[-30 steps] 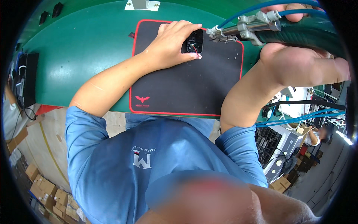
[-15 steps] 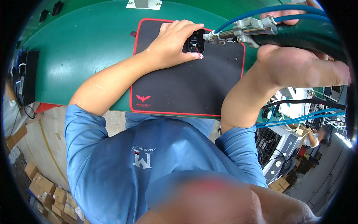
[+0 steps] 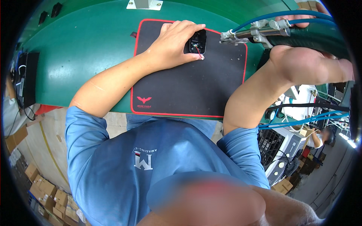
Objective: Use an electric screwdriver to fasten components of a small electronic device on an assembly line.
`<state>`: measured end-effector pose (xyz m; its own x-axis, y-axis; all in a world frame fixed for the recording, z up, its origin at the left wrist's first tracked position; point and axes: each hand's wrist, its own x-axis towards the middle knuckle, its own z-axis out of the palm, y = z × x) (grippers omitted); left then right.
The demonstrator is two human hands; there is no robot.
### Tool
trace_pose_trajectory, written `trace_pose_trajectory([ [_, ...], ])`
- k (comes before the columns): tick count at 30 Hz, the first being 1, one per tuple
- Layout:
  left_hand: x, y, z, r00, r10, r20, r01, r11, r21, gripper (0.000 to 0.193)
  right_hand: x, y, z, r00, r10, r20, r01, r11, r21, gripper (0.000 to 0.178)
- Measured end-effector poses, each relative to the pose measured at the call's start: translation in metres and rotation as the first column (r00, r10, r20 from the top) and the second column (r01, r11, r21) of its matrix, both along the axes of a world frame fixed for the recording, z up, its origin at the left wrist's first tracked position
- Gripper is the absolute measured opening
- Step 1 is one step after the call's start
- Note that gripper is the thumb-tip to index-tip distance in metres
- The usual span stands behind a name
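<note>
The left hand (image 3: 174, 42) is half curled, with thumb and forefinger spread around a small black housing (image 3: 198, 38) and holding it by its lower and upper ends. The housing lies open side up near the upper edge of a black mat (image 3: 177, 86) with red edging, and a thin red wire (image 3: 199, 52) runs from its inside down to the thumb. The right hand (image 3: 298, 62) is closed around the thick dark grip of a pneumatic tool (image 3: 313, 35), its fingers partly hidden behind it. Blue air tubes (image 3: 269, 17) arch over the tool, whose metal nose points left, apart from the housing. Small bits (image 3: 238, 58) lie on the mat, which rests on a green table (image 3: 68, 75)
</note>
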<state>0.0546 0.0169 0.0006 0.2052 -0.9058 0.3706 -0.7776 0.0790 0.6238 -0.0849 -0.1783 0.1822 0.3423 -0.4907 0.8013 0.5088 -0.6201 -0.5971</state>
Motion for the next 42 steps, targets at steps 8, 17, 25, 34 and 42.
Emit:
trace_pose_trajectory([
  [8,0.000,-0.001,0.002,1.000,-0.003,-0.026,0.004,1.000,0.013,0.086,0.007,0.003,-0.001,1.000,-0.003,0.030,0.003,1.000,0.000,0.083],
  [17,-0.002,-0.003,0.004,1.000,-0.018,0.024,0.017,0.999,0.038,0.096,0.028,0.054,-0.001,0.995,-0.007,0.103,0.004,1.000,0.021,0.075],
  [25,0.010,0.002,0.004,0.980,-0.167,0.112,0.174,0.983,-0.052,0.104,0.039,0.069,0.002,0.982,-0.017,0.190,0.012,1.000,0.028,0.069],
  [34,0.008,-0.012,0.022,0.841,-0.260,-0.474,0.231,0.965,-0.120,0.053,0.027,0.072,0.014,0.900,0.293,0.324,-0.351,0.926,0.137,0.073],
  [42,0.003,-0.027,0.047,0.877,-0.203,-0.435,0.287,0.948,0.138,0.035,-0.008,0.089,0.028,0.930,0.285,0.233,-0.368,0.709,0.602,0.086],
])
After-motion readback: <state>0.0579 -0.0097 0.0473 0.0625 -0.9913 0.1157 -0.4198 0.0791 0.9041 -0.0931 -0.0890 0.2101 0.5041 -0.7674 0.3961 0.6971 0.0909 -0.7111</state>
